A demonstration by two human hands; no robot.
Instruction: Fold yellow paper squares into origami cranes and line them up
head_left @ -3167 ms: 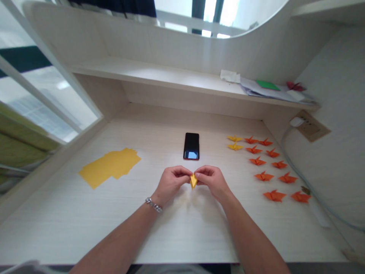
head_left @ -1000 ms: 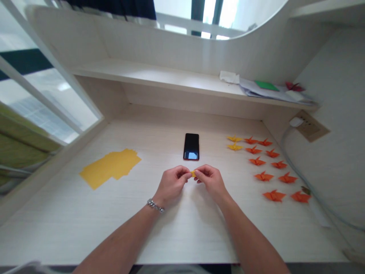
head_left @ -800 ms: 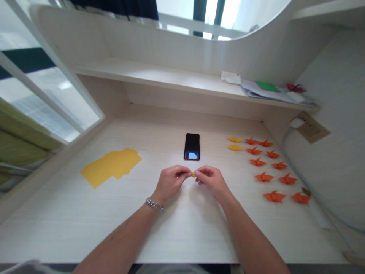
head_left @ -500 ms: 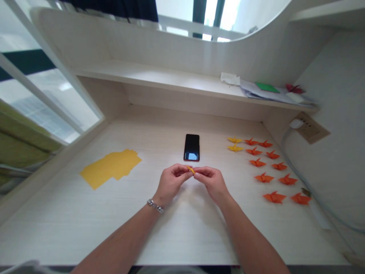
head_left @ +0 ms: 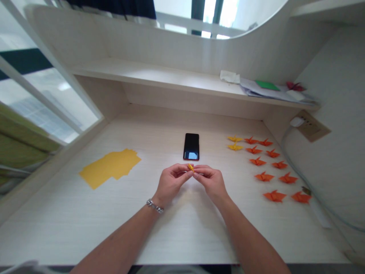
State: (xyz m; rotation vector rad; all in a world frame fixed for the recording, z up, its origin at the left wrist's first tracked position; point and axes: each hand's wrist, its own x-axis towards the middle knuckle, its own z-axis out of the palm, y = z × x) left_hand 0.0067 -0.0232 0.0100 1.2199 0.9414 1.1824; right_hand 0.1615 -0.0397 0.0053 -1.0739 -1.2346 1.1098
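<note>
Between my fingertips is a small folded piece of yellow paper (head_left: 191,167), mostly covered by the fingers. My left hand (head_left: 172,180) pinches it from the left, and a silver bracelet circles that wrist. From the other side my right hand (head_left: 210,180) pinches the same paper, thumb and fingers closed. Just beyond the hands a black phone (head_left: 191,145) lies flat. Sheets of yellow paper (head_left: 110,168) overlap in a fanned pile to the left. At the right, two yellow paper cranes (head_left: 235,147) sit beside several orange paper cranes (head_left: 257,161) in rows.
A raised shelf (head_left: 171,78) runs along the back, bearing a white tissue (head_left: 229,77), papers, a green square (head_left: 267,85) and a dark red folded paper piece (head_left: 295,86). On the right wall, a plug with a grey cable (head_left: 296,167) hangs from a socket (head_left: 313,126).
The folded yellow paper has turned slightly between my fingertips, and more of its upper end shows. Both hands stay nearly in place; the view has shifted a little.
</note>
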